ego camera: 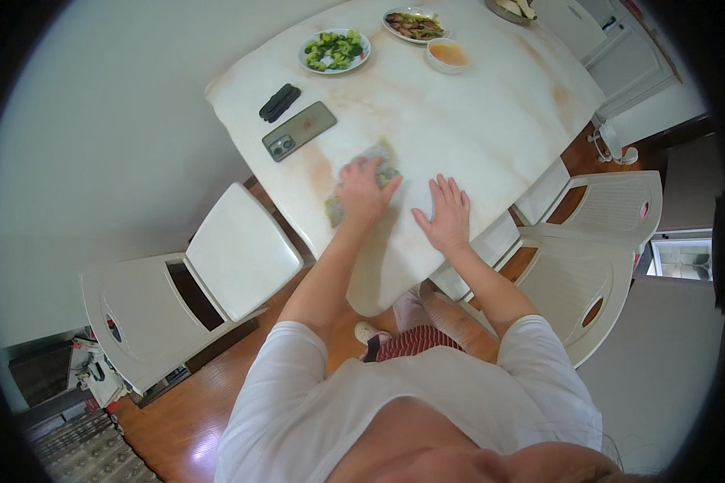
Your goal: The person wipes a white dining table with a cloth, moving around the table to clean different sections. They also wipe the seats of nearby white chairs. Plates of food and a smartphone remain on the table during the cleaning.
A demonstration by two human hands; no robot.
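Observation:
Under my left hand [364, 188] lies a crumpled cloth [336, 211], greyish with yellow-green edges, pressed against the marble-patterned dining table [501, 115]. The hand is a little blurred, and its palm hides the middle of the cloth. My right hand [449, 214] rests flat on the tabletop to the right, fingers spread, with nothing in it. Beyond the left hand, a smartphone [299, 131] lies with its camera side up. A dark, elongated folded object [280, 102] sits just past the phone; what it is I cannot tell.
A plate of broccoli [333, 51], a plate of cooked meat and greens [414, 25], a bowl of orange-brown liquid [447, 55] and a metal bowl [510, 12] stand at the far side. White chairs [241, 253] flank the table, with more chairs [580, 290] on the right.

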